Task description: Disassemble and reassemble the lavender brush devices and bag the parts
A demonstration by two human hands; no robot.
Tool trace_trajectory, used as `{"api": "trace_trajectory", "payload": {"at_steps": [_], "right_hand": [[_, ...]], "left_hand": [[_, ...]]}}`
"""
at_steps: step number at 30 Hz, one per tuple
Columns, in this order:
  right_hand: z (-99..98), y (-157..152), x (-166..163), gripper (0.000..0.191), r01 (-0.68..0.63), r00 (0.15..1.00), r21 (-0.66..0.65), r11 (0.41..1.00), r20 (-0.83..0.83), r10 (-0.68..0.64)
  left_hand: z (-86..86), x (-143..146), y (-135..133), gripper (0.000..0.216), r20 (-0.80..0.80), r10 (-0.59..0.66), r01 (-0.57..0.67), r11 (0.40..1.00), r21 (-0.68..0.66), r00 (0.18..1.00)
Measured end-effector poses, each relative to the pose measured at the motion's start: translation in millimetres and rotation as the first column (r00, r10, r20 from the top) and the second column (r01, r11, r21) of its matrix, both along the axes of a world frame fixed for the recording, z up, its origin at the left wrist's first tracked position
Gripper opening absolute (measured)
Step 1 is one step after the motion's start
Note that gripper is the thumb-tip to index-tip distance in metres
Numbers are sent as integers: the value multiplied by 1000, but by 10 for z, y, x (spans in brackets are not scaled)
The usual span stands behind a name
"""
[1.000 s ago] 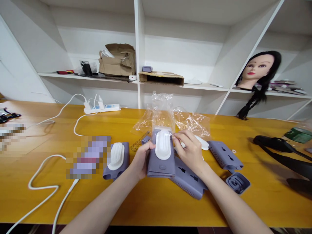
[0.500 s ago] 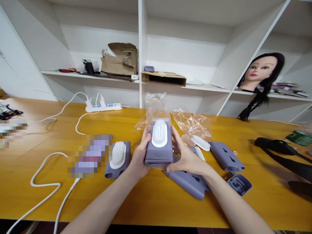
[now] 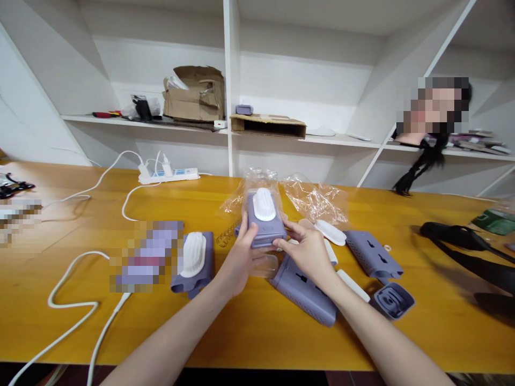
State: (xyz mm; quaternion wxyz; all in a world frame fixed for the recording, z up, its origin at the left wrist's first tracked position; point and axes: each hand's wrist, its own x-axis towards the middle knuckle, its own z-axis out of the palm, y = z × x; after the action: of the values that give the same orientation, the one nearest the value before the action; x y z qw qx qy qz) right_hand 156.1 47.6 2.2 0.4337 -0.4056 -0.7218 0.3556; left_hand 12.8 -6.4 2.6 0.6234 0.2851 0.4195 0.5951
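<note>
Both hands hold a purple plastic casing (image 3: 267, 228), which carries a white ribbed oval pad (image 3: 264, 203) on its upper face. Wrapped round its left side is my left hand (image 3: 237, 257), thumb on the near left edge. My right hand (image 3: 311, 252) pinches the near right corner between thumb and fingers. A clear plastic piece (image 3: 266, 266) lies just below the casing. To the left lies a second purple casing (image 3: 207, 257) with a white ribbed pad (image 3: 194, 254) on it. Under my right hand is a purple shell (image 3: 308, 292) with dark slots.
Clear plastic bags (image 3: 316, 195) lie behind the hands. A metal spring (image 3: 226, 234) is left of them. Rightward are another slotted shell (image 3: 374, 254), a purple cap (image 3: 393, 301), white oval pieces (image 3: 330, 232) and a black strap (image 3: 462, 241). A power strip (image 3: 177, 176) and white cables run at left.
The held casing has tipped back and sits slightly higher, farther from me. My right hand has shifted from its right side to a pinch at the near right corner.
</note>
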Motion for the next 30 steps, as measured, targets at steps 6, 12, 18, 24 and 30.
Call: {"api": "trace_trajectory", "payload": {"at_steps": [6, 12, 18, 24, 30], "right_hand": [[51, -52, -36, 37, 172, 971, 137, 975, 141, -191], [143, -16, 39, 109, -146, 989, -116, 982, -18, 145], [116, -7, 27, 87, -116, 993, 18, 993, -27, 116], [60, 59, -7, 53, -16, 976, -62, 998, -220, 2], [70, 122, 22, 38, 39, 923, -126, 991, -375, -84]], "left_hand": [[-64, 45, -12, 75, 11, 27, -27, 999, 25, 1000], [-144, 118, -44, 64, -27, 77, -76, 995, 58, 997], [-118, 116, -60, 45, -216, 241, -160, 929, 334, 946], [-157, 123, -103, 52, -388, 159, -31, 949, 315, 908], [-159, 149, -188, 44, -472, 177, 24, 921, 389, 864]]}}
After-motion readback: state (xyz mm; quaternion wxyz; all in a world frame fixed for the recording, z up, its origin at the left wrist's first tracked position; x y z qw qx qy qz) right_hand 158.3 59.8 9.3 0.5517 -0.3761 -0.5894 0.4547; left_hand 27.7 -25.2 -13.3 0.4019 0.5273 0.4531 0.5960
